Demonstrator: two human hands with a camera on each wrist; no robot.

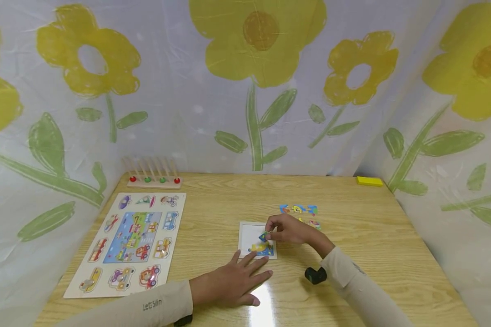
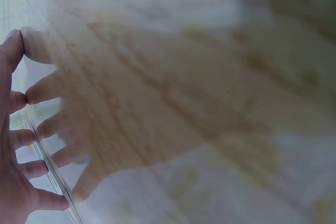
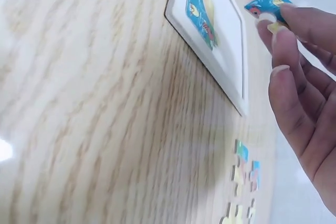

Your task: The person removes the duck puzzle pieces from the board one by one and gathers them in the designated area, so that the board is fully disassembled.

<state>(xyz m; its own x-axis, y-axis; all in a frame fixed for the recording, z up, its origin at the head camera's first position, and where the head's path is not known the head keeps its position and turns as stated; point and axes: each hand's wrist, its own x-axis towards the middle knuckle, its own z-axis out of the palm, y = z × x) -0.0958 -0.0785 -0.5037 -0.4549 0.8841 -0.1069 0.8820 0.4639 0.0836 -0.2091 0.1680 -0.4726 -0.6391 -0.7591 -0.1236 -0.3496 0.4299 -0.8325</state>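
Note:
My right hand (image 1: pixel 288 229) pinches a blue jigsaw piece (image 3: pixel 270 3) between thumb and fingertips, above the white puzzle tray (image 1: pixel 245 231). Yellow and blue jigsaw pieces (image 1: pixel 265 249) lie along the tray's near side. With fingers spread, my left hand (image 1: pixel 239 279) rests at the tray's near edge; in the left wrist view its fingertips touch that edge. Beyond the right hand, loose jigsaw pieces (image 1: pixel 298 209) lie on the table, partly hidden by the hand. They also show in the right wrist view as a small group of loose pieces (image 3: pixel 240 169).
A large vehicle peg board (image 1: pixel 173 254) lies at the table's left. Behind it stands a wooden rack (image 1: pixel 153 183) with rods and red and green beads. A yellow block (image 1: pixel 369 181) sits at the far right corner. Flowered cloth (image 1: pixel 167 113) encloses the wooden table (image 1: pixel 364 227).

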